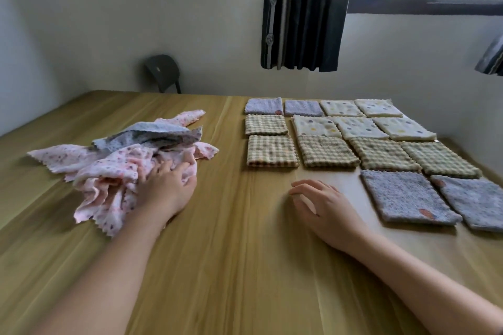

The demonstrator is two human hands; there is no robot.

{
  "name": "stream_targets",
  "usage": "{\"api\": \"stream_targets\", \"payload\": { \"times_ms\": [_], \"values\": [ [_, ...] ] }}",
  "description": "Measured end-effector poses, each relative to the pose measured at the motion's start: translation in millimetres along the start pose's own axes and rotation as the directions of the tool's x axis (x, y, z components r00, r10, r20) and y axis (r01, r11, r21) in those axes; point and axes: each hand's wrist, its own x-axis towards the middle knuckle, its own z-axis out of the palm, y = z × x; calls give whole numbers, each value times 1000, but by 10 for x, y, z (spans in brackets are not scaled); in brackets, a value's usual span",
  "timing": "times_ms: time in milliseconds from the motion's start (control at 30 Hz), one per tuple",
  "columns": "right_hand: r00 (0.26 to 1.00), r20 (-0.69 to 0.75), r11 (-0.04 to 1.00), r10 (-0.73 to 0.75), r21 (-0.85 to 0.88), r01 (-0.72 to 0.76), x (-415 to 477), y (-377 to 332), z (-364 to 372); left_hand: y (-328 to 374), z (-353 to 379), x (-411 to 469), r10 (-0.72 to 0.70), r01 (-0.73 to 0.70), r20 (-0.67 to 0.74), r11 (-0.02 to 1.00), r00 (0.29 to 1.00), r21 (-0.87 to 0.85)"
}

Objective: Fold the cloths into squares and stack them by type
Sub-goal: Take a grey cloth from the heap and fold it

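A loose heap of unfolded cloths lies at the left of the wooden table [231,253]: pink spotted cloths [109,171] with a grey spotted cloth [152,133] on top. My left hand [166,185] grips a pink cloth at the heap's right side. My right hand [324,207] hovers over bare table with relaxed fingers, holding nothing. To the right lie folded squares in rows: grey ones [405,196], checked ones [326,151], cream dotted ones [359,126] and lilac ones [264,105].
A dark chair [163,71] stands behind the table's far edge by the wall. A dark curtain [302,11] hangs beside the window at the back right.
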Motion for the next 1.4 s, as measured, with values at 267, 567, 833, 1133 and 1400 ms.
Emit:
{"api": "stream_targets", "payload": {
  "times_ms": [267,567,833,1133,1400],
  "values": [
    [1000,21,979,-14,202,10,1354,-911,608,-96,18,-46,15,-20,-58,996,998,-91],
    [999,45,997,-7,74,4,2287,-1175,1002,-131,99,-19,37,-53,-179,995,983,-85],
    [981,-131,938,142,335,-91,2493,-1374,1008,-138,113,-47,39,-58,-238,996,970,-73],
    [915,-208,718,345,687,-114,2342,-1297,80,-173,101,-24,21,-49,-243,993,970,-109],
    [868,-219,632,447,764,-132,1275,-703,-686,-148,34,-38,-6,-9,-215,998,977,-68]
  ]
}}
